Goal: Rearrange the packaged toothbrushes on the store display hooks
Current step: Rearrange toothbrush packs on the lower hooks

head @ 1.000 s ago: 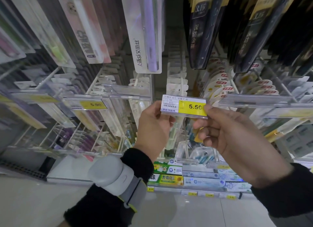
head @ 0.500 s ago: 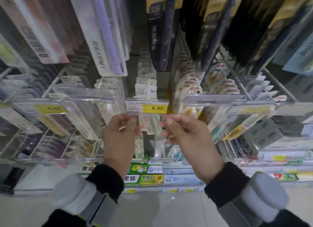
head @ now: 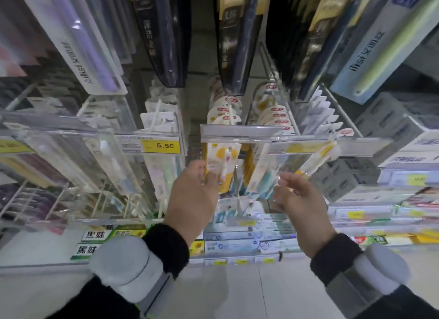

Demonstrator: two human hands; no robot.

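The person is reaching both hands up under the row of hooks. The left hand (head: 193, 195) is pinching the lower edge of the yellow toothbrush pack (head: 222, 163) hanging just behind the clear price rail (head: 240, 133). The right hand (head: 300, 199) is half open, fingers spread near the neighbouring pack (head: 260, 173), apparently holding nothing. To move the pack cleanly, she should be steadying its bottom, lifting its top hole level with the hook and drawing straight forward past the rail.
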